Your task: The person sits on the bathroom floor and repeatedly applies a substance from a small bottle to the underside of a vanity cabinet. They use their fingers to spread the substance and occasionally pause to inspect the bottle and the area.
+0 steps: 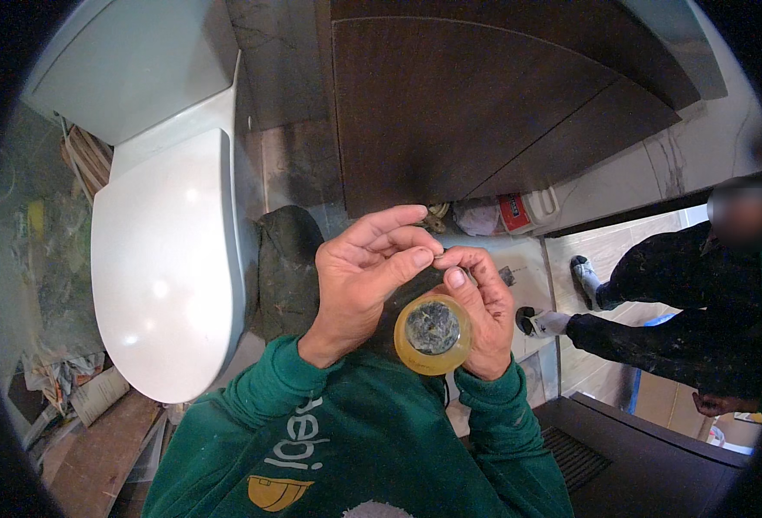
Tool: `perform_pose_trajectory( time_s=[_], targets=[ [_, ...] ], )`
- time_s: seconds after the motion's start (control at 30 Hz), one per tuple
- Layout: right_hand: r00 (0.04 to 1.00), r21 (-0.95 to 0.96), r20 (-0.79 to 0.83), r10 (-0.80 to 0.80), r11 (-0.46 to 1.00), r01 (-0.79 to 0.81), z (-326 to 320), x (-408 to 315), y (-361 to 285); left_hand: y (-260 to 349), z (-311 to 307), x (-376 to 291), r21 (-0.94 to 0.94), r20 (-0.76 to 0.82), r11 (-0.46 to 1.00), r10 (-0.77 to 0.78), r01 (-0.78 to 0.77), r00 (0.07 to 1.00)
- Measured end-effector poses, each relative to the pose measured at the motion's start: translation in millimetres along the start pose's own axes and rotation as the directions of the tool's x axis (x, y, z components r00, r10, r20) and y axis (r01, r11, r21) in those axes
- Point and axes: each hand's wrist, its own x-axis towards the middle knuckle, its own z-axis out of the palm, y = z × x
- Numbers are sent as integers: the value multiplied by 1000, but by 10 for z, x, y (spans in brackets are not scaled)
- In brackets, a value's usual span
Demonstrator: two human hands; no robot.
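My left hand (371,269) is in front of my chest, thumb and forefinger pinched together and the other fingers loosely bent. Its fingertips meet those of my right hand (484,304) at a tiny pale piece (438,256), too small to name. My right hand also holds a round, translucent yellow object (407,353) against its palm. This object is seen end-on, with a dark grey mottled middle and faint writing on its lower side; whether it is a tape roll or a container, I cannot tell.
At left stands a white toilet (160,259) with its lid down. A dark wood vanity cabinet (445,110) is ahead, with a white jug (539,207) beneath it. Another person (653,311) stands at right by a doorway. Boards (96,447) and debris lie lower left.
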Motion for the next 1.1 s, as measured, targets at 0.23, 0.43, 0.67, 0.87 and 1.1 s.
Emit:
perform_pose_trajectory(
  time_s=[0.23,0.43,0.67,0.87,1.1],
  targets=[
    [999,25,-40,-13,1000,14,8,5,14,28,25,-41,199,73,966,156,-168,985],
    [999,52,-35,3,999,-1,-10,11,24,30,-52,27,449,244,797,326,-404,914],
    [1000,45,-10,-9,999,10,-37,11,-1,-40,18,59,282,170,894,311,-349,935],
    [1000,42,2,-27,999,27,-73,-34,-51,-2,-3,99,309,287,882,270,-356,919],
    [1000,-2,-6,-20,1000,20,-134,-46,-116,0,-5,185,290,368,892,230,-346,901]
  ],
)
